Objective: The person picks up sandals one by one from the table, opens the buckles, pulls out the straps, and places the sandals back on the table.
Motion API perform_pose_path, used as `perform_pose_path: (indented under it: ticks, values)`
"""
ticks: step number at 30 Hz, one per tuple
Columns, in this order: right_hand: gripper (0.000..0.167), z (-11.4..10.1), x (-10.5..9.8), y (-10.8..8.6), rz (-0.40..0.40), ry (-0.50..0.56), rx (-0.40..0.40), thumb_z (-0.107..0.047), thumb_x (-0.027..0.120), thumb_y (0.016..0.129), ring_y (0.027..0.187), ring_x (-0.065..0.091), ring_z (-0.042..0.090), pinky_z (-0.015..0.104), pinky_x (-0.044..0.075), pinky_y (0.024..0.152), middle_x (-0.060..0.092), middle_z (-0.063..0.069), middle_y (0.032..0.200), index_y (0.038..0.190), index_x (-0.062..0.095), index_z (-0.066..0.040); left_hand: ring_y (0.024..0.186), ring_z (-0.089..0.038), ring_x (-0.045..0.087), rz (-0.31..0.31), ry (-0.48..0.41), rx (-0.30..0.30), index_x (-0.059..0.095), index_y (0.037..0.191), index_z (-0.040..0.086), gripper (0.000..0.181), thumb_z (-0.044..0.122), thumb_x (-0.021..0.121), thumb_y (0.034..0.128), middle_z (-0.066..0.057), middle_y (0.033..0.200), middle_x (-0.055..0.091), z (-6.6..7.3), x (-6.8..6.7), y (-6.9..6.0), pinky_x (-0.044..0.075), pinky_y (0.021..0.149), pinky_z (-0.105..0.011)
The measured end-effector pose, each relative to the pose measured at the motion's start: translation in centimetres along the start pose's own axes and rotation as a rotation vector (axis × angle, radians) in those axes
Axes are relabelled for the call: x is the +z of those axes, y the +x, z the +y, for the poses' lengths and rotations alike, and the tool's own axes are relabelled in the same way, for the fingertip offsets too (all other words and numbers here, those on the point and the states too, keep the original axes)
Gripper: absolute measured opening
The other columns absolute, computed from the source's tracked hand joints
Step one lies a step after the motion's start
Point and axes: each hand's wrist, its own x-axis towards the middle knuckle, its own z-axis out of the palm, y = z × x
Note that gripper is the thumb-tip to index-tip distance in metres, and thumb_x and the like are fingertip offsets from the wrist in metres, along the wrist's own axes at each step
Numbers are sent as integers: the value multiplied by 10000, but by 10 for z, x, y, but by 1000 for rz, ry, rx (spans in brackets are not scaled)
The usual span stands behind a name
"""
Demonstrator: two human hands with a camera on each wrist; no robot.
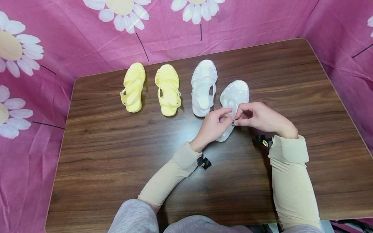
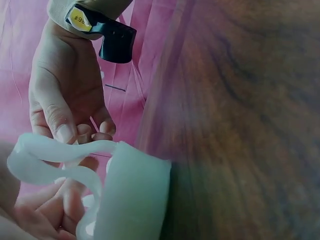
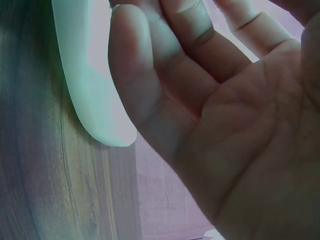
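Note:
A translucent white sandal (image 1: 238, 92) lies tilted on the table, its toe pointing away. My left hand (image 1: 212, 128) pinches its ankle strap from the left. From the right, my right hand (image 1: 260, 119) pinches at the strap's small metal buckle (image 1: 233, 122) between thumb and forefinger. The left wrist view shows the looped strap (image 2: 32, 172) above the sandal's heel (image 2: 132, 200), with fingers on both sides. In the right wrist view the thumb stands beside the pale sole (image 3: 82, 95). Fingers hide how the strap end sits in the buckle.
Just left of the worked sandal stands its white mate (image 1: 204, 87). Two yellow sandals, one nearer (image 1: 168, 89) and one farther left (image 1: 134, 87), complete the row along the back of the brown wooden table (image 1: 116, 168). Pink flowered cloth (image 1: 256, 19) hangs behind.

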Motion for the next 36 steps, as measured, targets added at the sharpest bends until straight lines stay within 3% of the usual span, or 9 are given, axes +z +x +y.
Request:
perform_pose_path:
  ticks: [3,6,11,18,26,36]
  values:
    - [111,1,0,0,0,-1,14,-156,739,853,685,533,80,244,441,619,646,-53,763,814,642,-195,663,-10,488,2,81,19,721,1113,96,243,189,590,931,7,733,634,1,1,2,395,627,-133]
    - [122,1,0,0,5,-1,35,-147,745,846,685,536,89,254,445,621,640,-53,760,810,643,-204,642,-35,469,12,128,43,746,1049,119,210,209,596,932,17,681,583,1,1,3,374,603,-148]
    - [123,0,1,0,-9,3,54,-137,746,842,684,527,103,253,439,614,626,-40,761,823,639,-194,668,-21,510,20,136,43,742,989,132,173,185,593,919,12,807,678,1,3,5,387,621,-125]
    - [127,-2,0,1,-25,7,61,-180,760,835,688,530,96,228,440,616,623,-15,765,858,636,-163,718,-48,569,33,173,19,720,980,132,174,193,567,922,17,861,708,2,4,6,386,660,-130]
    - [219,-4,3,4,17,-23,92,-214,807,786,628,510,76,207,416,599,572,-21,678,814,602,-141,850,-99,648,45,151,-4,688,1009,99,191,212,547,946,-23,954,736,1,6,7,432,726,-145]
    - [290,-2,6,6,36,-57,79,-228,823,765,600,490,71,219,397,569,558,-25,643,761,550,-130,759,-51,613,78,125,-26,657,1008,80,179,173,516,947,-17,929,748,1,9,8,405,669,-149]
